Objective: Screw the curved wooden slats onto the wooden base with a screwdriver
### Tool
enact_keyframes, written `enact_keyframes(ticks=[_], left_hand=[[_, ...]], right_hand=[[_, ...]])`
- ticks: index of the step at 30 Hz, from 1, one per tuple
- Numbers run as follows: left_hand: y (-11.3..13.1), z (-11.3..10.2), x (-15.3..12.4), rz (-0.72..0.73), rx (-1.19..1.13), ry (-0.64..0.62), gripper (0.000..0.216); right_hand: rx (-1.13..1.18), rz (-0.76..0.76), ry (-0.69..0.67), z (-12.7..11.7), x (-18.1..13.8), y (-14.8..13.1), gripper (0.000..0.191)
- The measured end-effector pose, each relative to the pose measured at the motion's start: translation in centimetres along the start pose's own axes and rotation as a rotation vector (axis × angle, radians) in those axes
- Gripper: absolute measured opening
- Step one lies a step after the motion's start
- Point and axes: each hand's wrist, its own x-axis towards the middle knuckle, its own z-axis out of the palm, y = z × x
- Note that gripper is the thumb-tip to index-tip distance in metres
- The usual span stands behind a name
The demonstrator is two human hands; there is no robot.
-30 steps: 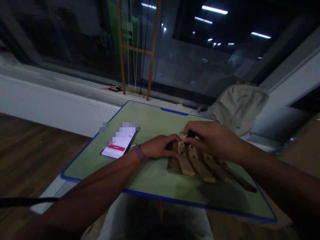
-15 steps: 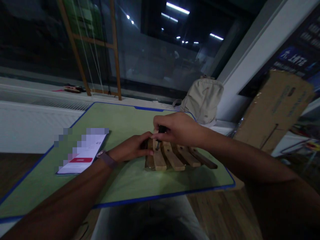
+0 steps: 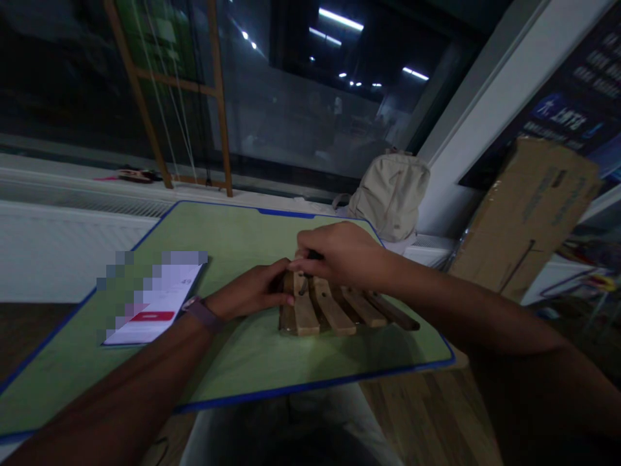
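A wooden piece with several curved slats (image 3: 336, 312) lies on the green board (image 3: 233, 375), dark holes showing in some slats. My left hand (image 3: 259, 288) grips its left end, thumb on the near side and fingers on the far side. Wrapped round the black handle of a screwdriver (image 3: 315, 255), my right hand (image 3: 342, 249) is closed above the far end of the slats. The metal shaft slants down to one of the left slats, close to my left fingers. Whatever the tip meets is too small to make out. My right hand hides the far ends of the middle slats.
On the board's left lies a tablet or phone-like screen (image 3: 160, 304), partly blurred out. A beige backpack (image 3: 391, 194) leans by the window behind the board. At the right stands a large cardboard box (image 3: 528, 207). A wooden frame with strings (image 3: 220, 116) is on the sill.
My right hand has turned slightly over the screwdriver, and less of the handle shows. My left hand keeps its hold. The whole view has shifted a little.
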Motion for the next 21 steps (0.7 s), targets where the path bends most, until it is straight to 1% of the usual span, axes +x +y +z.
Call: enact_keyframes(ticks=[1,2,3,5,7,8,9,10,11,13,14,15,16,19,21], left_hand=[[0.2,-0.1,0.0,0.003,-0.009,-0.007,0.050],[0.3,-0.1,0.0,0.006,-0.017,-0.013,0.048],[0.3,-0.1,0.0,0.009,-0.025,-0.017,0.047],[0.2,-0.1,0.0,0.012,-0.037,-0.020,0.045],[-0.1,0.0,0.0,0.017,-0.043,-0.025,0.044],[-0.2,0.0,0.0,0.016,-0.043,-0.029,0.044],[-0.2,0.0,0.0,0.014,-0.040,-0.033,0.044],[-0.2,0.0,0.0,0.010,-0.036,-0.035,0.044],[-0.2,0.0,0.0,0.006,-0.034,-0.035,0.045],[0.0,-0.1,0.0,0.002,-0.032,-0.029,0.046],[0.1,-0.1,0.0,0.004,-0.032,-0.030,0.046],[0.1,-0.1,0.0,0.008,-0.030,-0.031,0.046],[0.1,-0.1,0.0,0.010,-0.027,-0.029,0.046],[-0.2,0.1,0.0,0.013,-0.024,-0.028,0.044],[-0.5,0.1,0.0,0.012,-0.029,-0.028,0.044]], right_hand=[[-0.043,0.057,-0.004,-0.2,-0.2,-0.1,0.025],[-0.048,0.072,-0.021,-0.4,-0.6,-0.2,0.027],[-0.012,0.039,-0.050,-0.7,-0.9,-0.4,0.025],[0.129,-0.105,-0.114,-1.1,-1.5,-0.7,0.018],[0.252,-0.239,-0.155,-1.1,-1.6,-0.8,0.019],[0.275,-0.267,-0.153,-1.0,-1.4,-0.7,0.018],[0.265,-0.262,-0.133,-0.7,-1.1,-0.6,0.015],[0.230,-0.227,-0.098,-0.4,-0.8,-0.4,0.009],[0.178,-0.173,-0.057,-0.1,-0.5,-0.2,0.009],[0.062,-0.039,0.008,0.1,-0.3,0.1,0.023],[0.025,0.008,0.021,0.1,-0.4,0.1,0.028],[0.018,0.022,0.016,-0.1,-0.6,0.1,0.030],[0.046,-0.007,-0.002,-0.4,-0.9,0.0,0.028],[0.227,-0.197,-0.103,-1.0,-1.6,-0.4,0.017],[0.297,-0.259,-0.139,-0.9,-1.5,-0.6,0.017]])
